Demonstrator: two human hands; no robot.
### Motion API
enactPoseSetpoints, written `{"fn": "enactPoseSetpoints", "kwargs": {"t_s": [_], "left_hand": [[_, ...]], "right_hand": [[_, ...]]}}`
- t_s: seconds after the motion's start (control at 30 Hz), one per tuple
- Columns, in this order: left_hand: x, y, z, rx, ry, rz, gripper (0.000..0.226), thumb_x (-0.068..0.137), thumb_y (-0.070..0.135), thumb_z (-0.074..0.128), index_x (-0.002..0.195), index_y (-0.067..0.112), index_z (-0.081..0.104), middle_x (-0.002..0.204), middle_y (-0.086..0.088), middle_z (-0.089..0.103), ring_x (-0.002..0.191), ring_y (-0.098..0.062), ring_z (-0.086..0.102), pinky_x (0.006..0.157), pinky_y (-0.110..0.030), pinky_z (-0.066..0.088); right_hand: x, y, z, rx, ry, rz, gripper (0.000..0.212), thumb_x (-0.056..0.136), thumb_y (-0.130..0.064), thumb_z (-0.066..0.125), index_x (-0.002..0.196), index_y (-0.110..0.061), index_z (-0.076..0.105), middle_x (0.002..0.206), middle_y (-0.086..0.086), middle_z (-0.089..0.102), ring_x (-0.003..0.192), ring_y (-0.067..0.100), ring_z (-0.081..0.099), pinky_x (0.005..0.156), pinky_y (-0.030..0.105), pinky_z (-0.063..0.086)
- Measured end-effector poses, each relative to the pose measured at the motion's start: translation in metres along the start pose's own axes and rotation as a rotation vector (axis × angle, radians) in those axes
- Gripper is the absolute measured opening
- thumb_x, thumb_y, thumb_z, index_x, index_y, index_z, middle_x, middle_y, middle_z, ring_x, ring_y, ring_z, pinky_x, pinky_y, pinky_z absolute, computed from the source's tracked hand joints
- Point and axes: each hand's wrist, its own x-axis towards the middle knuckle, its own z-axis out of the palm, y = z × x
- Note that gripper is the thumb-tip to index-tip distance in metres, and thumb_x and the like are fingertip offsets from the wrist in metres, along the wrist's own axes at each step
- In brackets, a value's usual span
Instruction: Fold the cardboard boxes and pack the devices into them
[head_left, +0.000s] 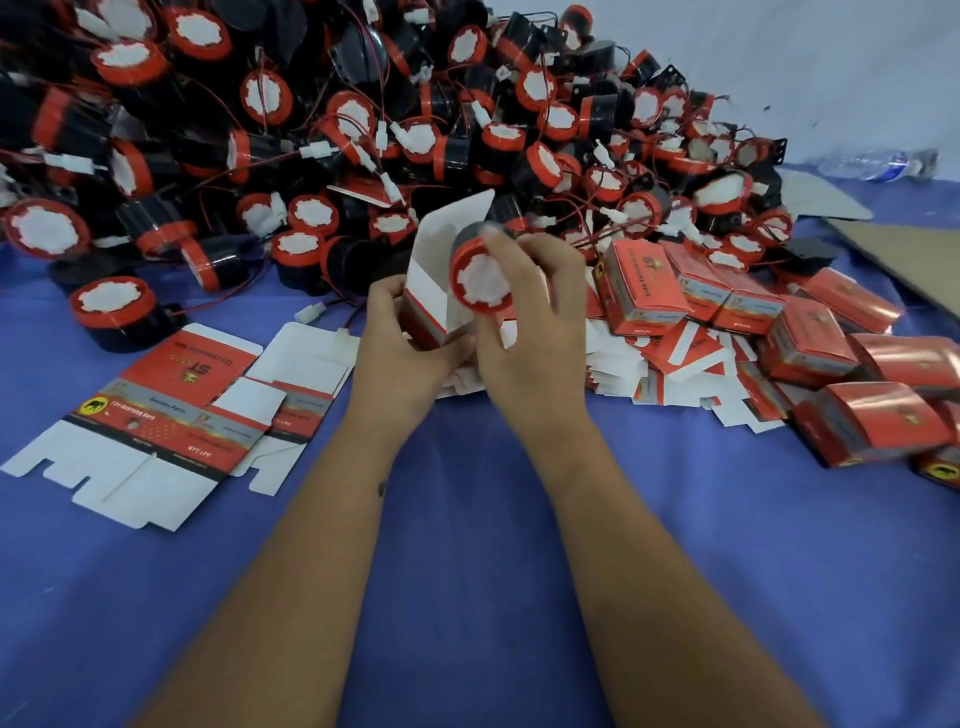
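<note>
My left hand (400, 338) grips the lower part of an erected red-and-white cardboard box (441, 280), fingers curled round it, its white top flap standing open. My right hand (524, 317) holds a round black device with a red rim and white centre (480, 280) at the box's open mouth, fingertips wrapped over its edge. Both hover over the middle of the blue cloth-covered table (467, 597). A big heap of the same black-and-red wired devices (311, 130) fills the far left and far middle. Two flat unfolded red-and-white box blanks (156, 410) lie near the left edge. Closed red boxes (810, 338) are piled toward the right edge, on loose flat blanks (670, 358).
</note>
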Motion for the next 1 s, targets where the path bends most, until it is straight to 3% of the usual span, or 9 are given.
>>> {"fn": "enactPoseSetpoints", "kwargs": {"t_s": [0.1, 0.2, 0.3, 0.47, 0.6, 0.67, 0.77, 1.0], "left_hand": [[0.0012, -0.0017, 0.0006, 0.043, -0.013, -0.005, 0.063, 0.077, 0.011, 0.083, 0.126, 0.024, 0.046, 0.104, 0.016, 0.064, 0.089, 0.01, 0.063, 0.071, -0.012, 0.051], [0.003, -0.0025, 0.0006, 0.077, -0.003, -0.019, 0.06, 0.08, 0.012, 0.08, 0.128, 0.026, 0.046, 0.107, 0.019, 0.063, 0.095, 0.007, 0.062, 0.074, -0.011, 0.049], [0.0032, -0.0024, 0.0005, 0.076, -0.003, -0.015, 0.056, 0.082, 0.012, 0.078, 0.122, 0.033, 0.046, 0.106, 0.022, 0.062, 0.093, 0.015, 0.06, 0.073, -0.007, 0.049], [0.0046, -0.0028, -0.0012, 0.096, 0.008, -0.041, 0.055, 0.084, 0.009, 0.074, 0.13, 0.024, 0.047, 0.109, 0.017, 0.064, 0.1, 0.002, 0.061, 0.083, -0.022, 0.051], [0.0038, -0.0018, -0.0017, 0.096, 0.003, -0.053, 0.058, 0.082, 0.009, 0.075, 0.131, 0.023, 0.047, 0.113, 0.011, 0.065, 0.104, -0.005, 0.063, 0.086, -0.029, 0.053], [0.0038, -0.0016, -0.0018, 0.087, 0.002, -0.054, 0.059, 0.081, 0.01, 0.076, 0.131, 0.022, 0.047, 0.115, 0.008, 0.065, 0.104, -0.008, 0.063, 0.086, -0.029, 0.054], [0.0037, -0.0018, -0.0017, 0.089, 0.003, -0.057, 0.059, 0.08, 0.016, 0.079, 0.129, 0.024, 0.047, 0.114, 0.009, 0.064, 0.104, -0.006, 0.062, 0.081, -0.022, 0.052], [0.0046, -0.0029, -0.0014, 0.105, 0.007, -0.057, 0.055, 0.082, 0.015, 0.077, 0.122, 0.036, 0.045, 0.106, 0.021, 0.061, 0.1, 0.004, 0.059, 0.079, -0.019, 0.049]], "right_hand": [[-0.0023, -0.0019, 0.0035, -0.031, -0.132, 0.035, 0.059, 0.075, 0.008, 0.066, 0.131, -0.008, 0.06, 0.129, 0.013, 0.055, 0.12, 0.026, 0.052, 0.099, 0.04, 0.047], [-0.0049, -0.0028, 0.0045, -0.066, -0.203, 0.057, 0.059, 0.076, 0.001, 0.067, 0.133, -0.011, 0.058, 0.134, 0.007, 0.056, 0.124, 0.023, 0.05, 0.108, 0.029, 0.034], [-0.0059, -0.0032, 0.0036, -0.039, -0.226, 0.073, 0.057, 0.075, -0.003, 0.068, 0.131, -0.012, 0.058, 0.136, 0.004, 0.057, 0.125, 0.02, 0.048, 0.11, 0.021, 0.025], [-0.0057, -0.0055, 0.0005, 0.114, -0.294, 0.157, 0.046, 0.08, -0.007, 0.064, 0.125, -0.011, 0.057, 0.122, 0.0, 0.062, 0.112, 0.015, 0.054, 0.097, 0.033, 0.047], [-0.0078, -0.005, 0.0019, 0.05, -0.319, 0.167, 0.043, 0.084, -0.006, 0.059, 0.127, -0.01, 0.057, 0.124, 0.002, 0.064, 0.118, 0.007, 0.042, 0.113, 0.051, 0.033], [-0.007, -0.005, 0.002, -0.013, -0.331, 0.14, 0.04, 0.088, -0.008, 0.057, 0.128, -0.011, 0.058, 0.127, 0.001, 0.063, 0.122, 0.012, 0.048, 0.117, 0.047, 0.025], [-0.0071, -0.0036, 0.0009, -0.167, -0.269, 0.073, 0.037, 0.088, -0.015, 0.058, 0.125, -0.012, 0.065, 0.122, 0.002, 0.065, 0.118, 0.023, 0.053, 0.11, 0.036, 0.025], [-0.0087, -0.0024, 0.0056, -0.336, -0.412, 0.167, 0.04, 0.096, -0.038, 0.041, 0.125, -0.019, 0.061, 0.12, -0.003, 0.066, 0.128, 0.019, 0.042, 0.112, 0.042, 0.012]]}}
